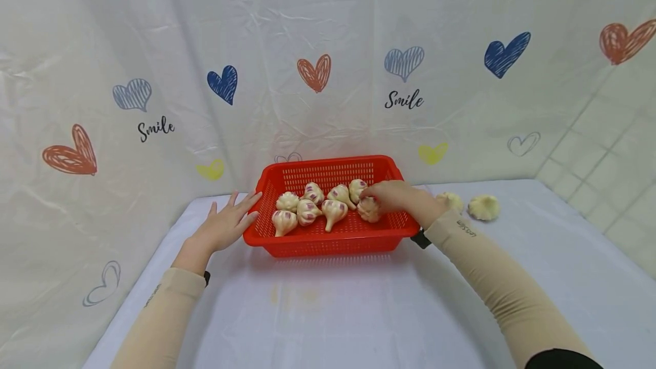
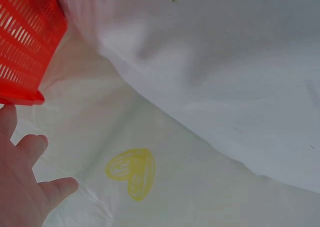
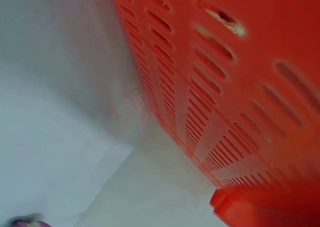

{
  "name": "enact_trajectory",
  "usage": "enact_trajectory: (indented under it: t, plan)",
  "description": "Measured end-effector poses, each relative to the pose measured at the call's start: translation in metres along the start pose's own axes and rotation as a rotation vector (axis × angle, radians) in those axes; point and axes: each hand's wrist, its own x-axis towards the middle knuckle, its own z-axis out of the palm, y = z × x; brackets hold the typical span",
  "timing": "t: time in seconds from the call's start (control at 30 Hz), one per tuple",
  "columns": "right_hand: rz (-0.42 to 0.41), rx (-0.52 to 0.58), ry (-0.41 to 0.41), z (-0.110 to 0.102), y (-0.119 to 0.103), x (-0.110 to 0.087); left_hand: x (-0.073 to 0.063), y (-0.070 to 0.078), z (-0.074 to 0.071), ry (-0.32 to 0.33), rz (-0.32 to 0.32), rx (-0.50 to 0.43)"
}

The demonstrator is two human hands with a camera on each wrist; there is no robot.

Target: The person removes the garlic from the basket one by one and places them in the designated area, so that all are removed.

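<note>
A red slotted plastic basket [image 1: 328,242] stands on the table and holds several whole garlic bulbs [image 1: 335,212] with purple-streaked skins. My left hand [image 1: 221,228] has its fingers spread, with fingertips at the basket's left rim. The left wrist view shows that hand [image 2: 22,172] just below the basket's edge [image 2: 20,94]. Reaching over the right rim, my right hand [image 1: 392,195] has its curled fingers on a garlic bulb [image 1: 369,209] at the right end of the basket. The right wrist view is filled mostly by the basket wall [image 3: 200,102]; the right hand is hidden there.
Two pale garlic bulbs lie on the table right of the basket: one [image 1: 451,201] partly behind the right forearm, the other [image 1: 483,208] farther right. A white cloth [image 1: 328,312] covers the table. Behind it hangs a white sheet [image 1: 348,124] printed with hearts.
</note>
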Motion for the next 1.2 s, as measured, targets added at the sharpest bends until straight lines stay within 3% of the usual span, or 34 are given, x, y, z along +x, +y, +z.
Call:
enact_trajectory:
  t: [0.33,0.63,1.0,1.2]
  plan:
    - [-0.03,-0.022,-0.013,-0.001,0.002,0.002,0.0,0.001,-0.001,0.01,0.005,-0.01]
    - [0.013,0.009,-0.074,0.0,0.001,0.006,0.0,0.001,-0.002,0.007,0.009,-0.003]
    - [0.015,0.136,-0.02,-0.002,0.0,-0.002,-0.001,0.001,0.0,0.005,0.014,-0.012]
    - [-0.028,0.214,0.069,-0.01,-0.001,-0.013,0.001,0.0,0.001,0.0,0.003,-0.009]
